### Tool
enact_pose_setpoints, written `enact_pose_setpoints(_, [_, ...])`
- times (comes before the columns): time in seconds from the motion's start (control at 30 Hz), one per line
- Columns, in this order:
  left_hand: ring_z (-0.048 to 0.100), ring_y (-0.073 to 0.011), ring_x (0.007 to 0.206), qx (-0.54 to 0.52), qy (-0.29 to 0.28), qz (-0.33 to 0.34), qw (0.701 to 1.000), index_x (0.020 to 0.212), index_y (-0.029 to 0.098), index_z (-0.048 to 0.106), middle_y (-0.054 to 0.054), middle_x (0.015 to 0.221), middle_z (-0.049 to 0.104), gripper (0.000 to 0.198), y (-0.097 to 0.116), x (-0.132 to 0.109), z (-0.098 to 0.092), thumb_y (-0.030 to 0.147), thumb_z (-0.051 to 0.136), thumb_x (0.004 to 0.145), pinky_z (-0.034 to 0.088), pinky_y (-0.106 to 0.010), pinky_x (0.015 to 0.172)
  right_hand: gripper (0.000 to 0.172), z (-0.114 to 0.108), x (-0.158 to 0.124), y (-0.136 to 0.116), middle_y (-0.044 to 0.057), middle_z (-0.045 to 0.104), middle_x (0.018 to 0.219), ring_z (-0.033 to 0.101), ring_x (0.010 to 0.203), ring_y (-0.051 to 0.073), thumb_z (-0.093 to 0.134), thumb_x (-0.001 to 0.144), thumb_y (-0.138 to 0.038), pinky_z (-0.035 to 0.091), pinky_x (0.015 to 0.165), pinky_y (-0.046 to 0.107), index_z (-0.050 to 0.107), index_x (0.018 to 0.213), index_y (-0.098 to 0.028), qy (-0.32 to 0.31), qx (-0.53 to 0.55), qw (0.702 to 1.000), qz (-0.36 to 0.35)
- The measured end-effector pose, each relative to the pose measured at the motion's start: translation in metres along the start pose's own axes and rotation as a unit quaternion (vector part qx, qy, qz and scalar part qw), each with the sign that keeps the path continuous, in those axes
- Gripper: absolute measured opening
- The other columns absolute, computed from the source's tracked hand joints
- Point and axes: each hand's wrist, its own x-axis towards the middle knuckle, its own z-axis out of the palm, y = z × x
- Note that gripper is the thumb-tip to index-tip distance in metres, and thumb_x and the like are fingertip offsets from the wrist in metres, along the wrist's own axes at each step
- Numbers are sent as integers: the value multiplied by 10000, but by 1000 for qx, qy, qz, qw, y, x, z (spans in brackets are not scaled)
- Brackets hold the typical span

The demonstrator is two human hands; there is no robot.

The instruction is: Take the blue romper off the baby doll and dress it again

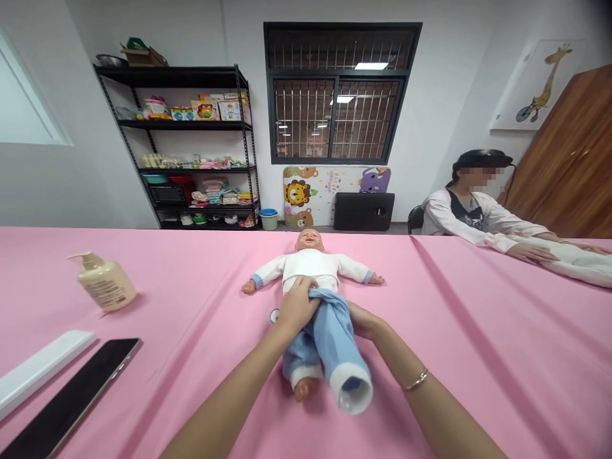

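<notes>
A baby doll (310,262) in a white top with blue cuffs lies on its back, head away from me and arms spread. Light blue trousers (335,335) with white cuffs are on its legs. One foot sticks out of the cuff on the left; the cuff on the right hangs open, and no foot shows in it. My left hand (297,306) is closed on the bunched waistband at the doll's belly. On the other side, my right hand (362,319) reaches against the hip, its fingers hidden behind the trousers.
On the pink-covered table (191,280), a pump bottle (106,284), a long white case (45,366) and a phone (76,398) are at left. A co-worker (471,204) sits at the far right with hands on pale cloth (574,258). Behind stands a black shelf (191,124).
</notes>
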Motion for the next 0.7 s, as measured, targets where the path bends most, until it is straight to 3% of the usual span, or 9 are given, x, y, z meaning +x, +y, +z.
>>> enact_pose_setpoints(0.17, [500,-207,1035,-69,-12,-21,997,1023,191,536,-55,1089,543,298,-7,1,9,150,454,740,397,-353,922,719,-22,-14,-9,130,577,1069,548,982,246,371,766,-706,442,852,361,479,1213,-154,-33,101,993,47])
enact_pose_setpoints(0.27, [488,-181,1070,-143,-21,-26,989,1032,174,552,-57,1099,558,310,-9,3,16,148,385,772,354,-340,988,701,-29,-26,-23,77,576,1074,547,983,206,675,690,-458,448,852,340,389,1277,-200,-86,40,995,41])
enact_pose_setpoints(0.33, [471,-169,1113,-205,-51,-44,977,1100,162,527,-61,1152,549,362,-9,5,17,147,362,779,327,-333,1020,775,-31,-31,-33,45,608,964,579,879,183,752,612,-288,474,772,309,372,1279,-188,-109,-8,992,61])
enact_pose_setpoints(0.37, [453,-168,1142,-231,-71,-55,969,1141,158,507,-63,1194,529,385,-9,6,16,157,361,785,310,-335,1037,729,-32,-32,-37,25,617,878,588,798,168,743,609,-255,478,713,284,404,1249,-171,-103,-30,992,70])
enact_pose_setpoints(0.43, [398,-179,1208,-272,-121,-75,952,1223,160,450,-67,1291,459,426,-8,6,11,208,392,804,272,-348,1067,539,-32,-33,-41,0,608,772,575,706,143,689,643,-228,459,636,242,502,1142,-148,-58,-63,995,57])
enact_pose_setpoints(0.5, [334,-197,1263,-306,-187,-74,930,1298,180,372,-62,1369,372,518,-7,6,1,284,469,801,251,-363,1082,397,-33,-30,-41,9,612,792,573,740,146,629,674,-214,450,649,235,557,1058,-144,17,-62,998,15])
enact_pose_setpoints(0.6, [234,-221,1318,-319,-283,-24,904,1383,206,215,-65,1446,224,813,-5,3,-9,304,634,693,238,-382,1093,432,-36,-22,-31,43,622,915,573,841,162,586,687,-213,450,706,252,531,1111,-153,147,-29,988,-36])
enact_pose_setpoints(0.7, [53,-244,1359,-228,-305,22,925,1412,163,92,-96,1482,19,1038,-2,-2,-6,212,704,575,135,-399,1124,499,-36,-12,-18,62,611,999,569,841,154,579,692,-251,448,698,255,496,1176,-163,209,-14,976,-52])
